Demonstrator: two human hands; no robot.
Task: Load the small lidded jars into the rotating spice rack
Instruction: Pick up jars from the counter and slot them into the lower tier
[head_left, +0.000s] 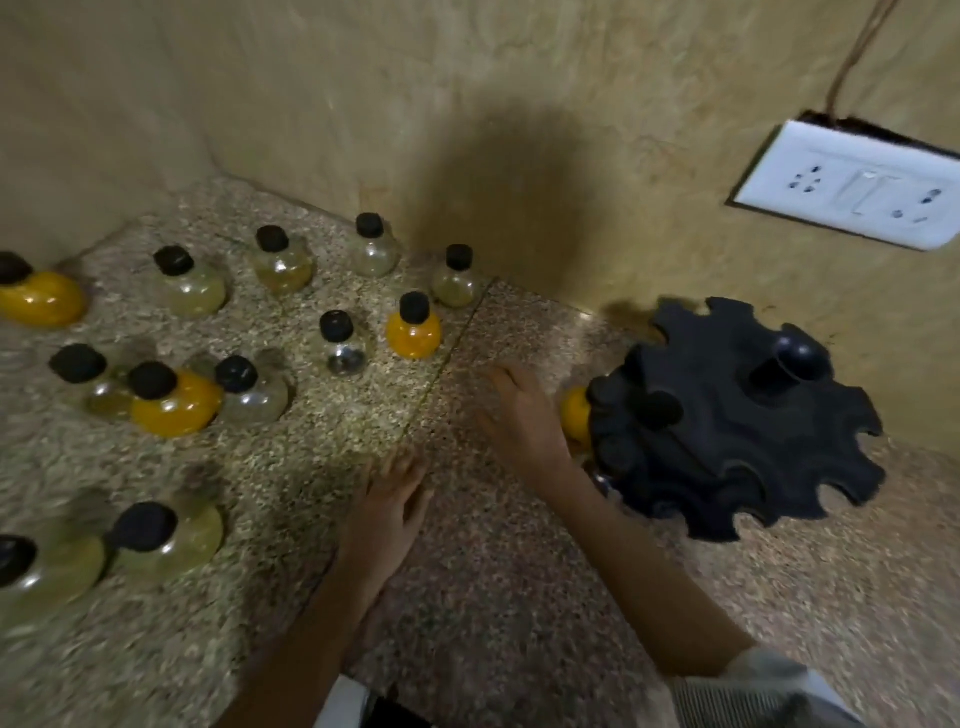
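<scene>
head view. a: the right hand (524, 421) was over at the spice rack (753, 441), back of the hand to us, close beside an orange jar (575, 415) that sat right at the rack's scalloped rim.
b: did it have hold of it?
a: couldn't tell. the fingers looked loose and fairly straight, but the palm side was hidden and the picture was smeared. my guess is it was easing the jar into a notch; those cut-outs looked shaped to catch a neck under the lid.
b: and the left hand (392, 501)?
a: flat on the speckled stone counter (493, 597), fingers straight, holding nothing. bracing, i'd say, while the other arm reached.
b: the rack itself?
a: matte black, plastic by the look, stacked rings of rounded notches with a knob (795, 358) on top. it stood apart from the other jars, i reckon so it could spin freely.
b: the rest of the load?
a: loose jars (414, 327) spread out to the left, round-bellied clear glass with stubby black caps, some orange inside, some pale. smooth and bulbous, so the neck looked the safer hold. most of the job was ahead.
</scene>
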